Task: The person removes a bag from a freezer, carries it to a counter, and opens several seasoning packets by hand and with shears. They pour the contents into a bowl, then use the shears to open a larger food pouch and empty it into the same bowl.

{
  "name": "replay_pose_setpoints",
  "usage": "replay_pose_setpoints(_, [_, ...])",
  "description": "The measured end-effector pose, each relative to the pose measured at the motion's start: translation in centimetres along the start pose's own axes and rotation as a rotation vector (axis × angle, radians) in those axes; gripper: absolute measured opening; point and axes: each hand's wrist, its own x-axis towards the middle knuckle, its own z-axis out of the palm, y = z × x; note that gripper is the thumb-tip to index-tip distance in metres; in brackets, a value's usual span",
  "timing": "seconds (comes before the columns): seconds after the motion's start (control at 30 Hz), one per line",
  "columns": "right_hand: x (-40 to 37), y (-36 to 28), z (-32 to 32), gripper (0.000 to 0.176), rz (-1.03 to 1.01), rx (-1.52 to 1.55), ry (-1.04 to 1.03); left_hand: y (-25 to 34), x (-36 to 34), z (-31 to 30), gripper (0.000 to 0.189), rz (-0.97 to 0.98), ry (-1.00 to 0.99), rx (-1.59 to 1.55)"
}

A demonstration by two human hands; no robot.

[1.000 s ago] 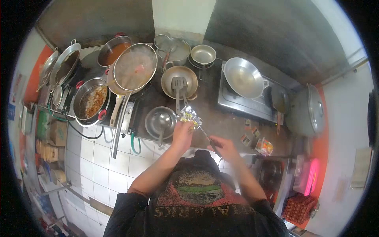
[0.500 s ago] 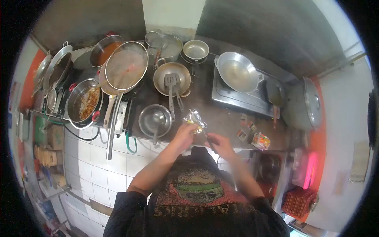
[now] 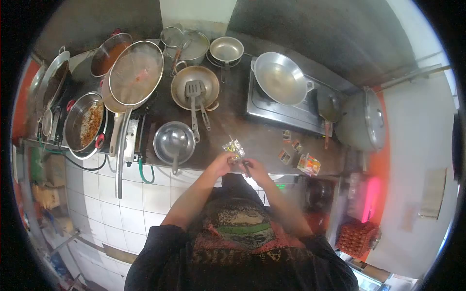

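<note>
A shiny foil sachet [image 3: 234,147] is pinched in my left hand [image 3: 221,164], above the front edge of the dark counter. Close on its right, my right hand [image 3: 255,173] is closed around a dark-handled knife [image 3: 247,168]. The knife's blade is mostly hidden near the sachet's lower end. A steel bowl [image 3: 167,140] with a ladle in it sits to the left of my hands. Several small packets [image 3: 285,156] and a colourful larger packet [image 3: 309,164] lie on the counter to the right.
A two-handled pan [image 3: 279,80] stands on the steel stove [image 3: 262,109]. Two turners [image 3: 193,89] rest in a wok [image 3: 175,94]. At left, a long-handled strainer [image 3: 136,72] lies above pans, beside a pot of browned bits [image 3: 91,126]. A large lidded pot [image 3: 359,121] stands right.
The view has shifted, so the counter things appear further left and slightly up. The sachet has turned and sits lower against my left hand. My right hand has come closer to my left.
</note>
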Motion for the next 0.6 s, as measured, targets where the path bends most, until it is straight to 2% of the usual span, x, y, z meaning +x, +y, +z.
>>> replay_pose_setpoints(0.07, [1.1, 0.6, -0.3, 0.044, 0.049, 0.015, -0.033, -0.8, 1.7, -1.4, 0.024, 0.008, 0.005, 0.002])
replay_pose_setpoints(0.17, [3.6, 3.3, -1.4, 0.047, 0.101, 0.143, -0.088, -2.0, 3.5, -2.5, 0.01, -0.039, 0.031, 0.022])
replay_pose_setpoints(0.27, [4.6, 3.4, -2.0, 0.046, 0.131, 0.136, -0.088, -1.5, 3.0, -1.3, 0.006, -0.055, 0.103, 0.036])
replay_pose_setpoints(0.37, [5.6, 3.0, -2.7, 0.044, 0.178, 0.178, -0.07, -2.9, 6.0, -4.4, 0.007, -0.061, -0.026, 0.02])
replay_pose_setpoints(0.47, [8.1, 4.7, -4.0, 0.032, 0.142, 0.139, -0.002, -0.9, 3.3, -0.5, 0.015, -0.025, 0.215, 0.011])
replay_pose_setpoints(0.57, [9.9, 6.3, -5.9, 0.035, -0.121, -0.529, 0.151, -0.6, 3.0, -2.9, 0.017, 0.034, 0.11, -0.07])
replay_pose_setpoints(0.6, [11.2, 9.0, -6.9, 0.035, -0.229, -0.609, 0.195, -0.7, 2.8, -5.0, 0.018, 0.018, 0.094, -0.101])
